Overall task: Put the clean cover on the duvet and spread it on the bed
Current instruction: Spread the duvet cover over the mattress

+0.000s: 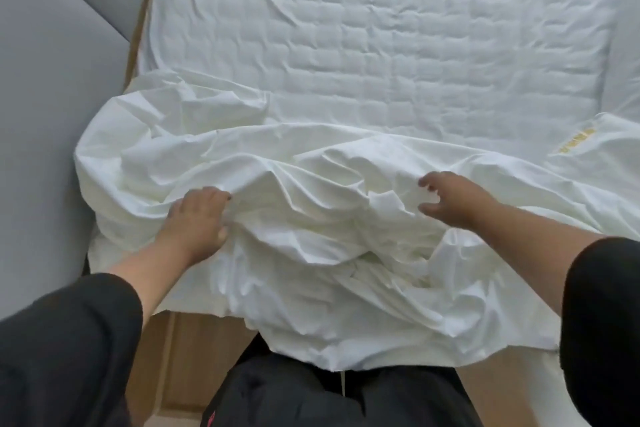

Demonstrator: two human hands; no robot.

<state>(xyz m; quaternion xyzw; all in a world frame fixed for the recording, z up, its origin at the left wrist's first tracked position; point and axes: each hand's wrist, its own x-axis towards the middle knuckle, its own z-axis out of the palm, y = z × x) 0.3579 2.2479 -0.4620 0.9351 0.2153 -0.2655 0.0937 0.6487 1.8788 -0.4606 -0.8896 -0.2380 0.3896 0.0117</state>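
- The fingers [216,199] of the left hand [197,218] curl into a ridge of white cloth and pinch it, with the thumb pressed against the fold lower down; the grip looks meant to anchor that side of the bundle while the other side is worked.
- The fingers [427,182] of the right hand [450,199] are spread and half curled, with the thumb apart below them. They hover just over the cloth and hold nothing; the pose reads as a reach for the next fold.
- Both arms, in dark sleeves [69,340], come in from the near edge of the bed, so the person stands at that edge with the pile straight ahead.
- The cover [311,253] lies bunched and creased along the near edge of the bed, from the near left corner across to the right, and part of it spills over the edge toward the person's legs. Whether the duvet is already inside it cannot be told.
- A gold mark [576,141] shows on the cloth toward the near right side.
- Beyond the pile, the quilted mattress [381,45] lies bare up to the far edge, which suggests the spreading step is not yet done.
- A grey padded wall [52,80] runs beside the left edge, with a wooden frame [138,28] showing between them.
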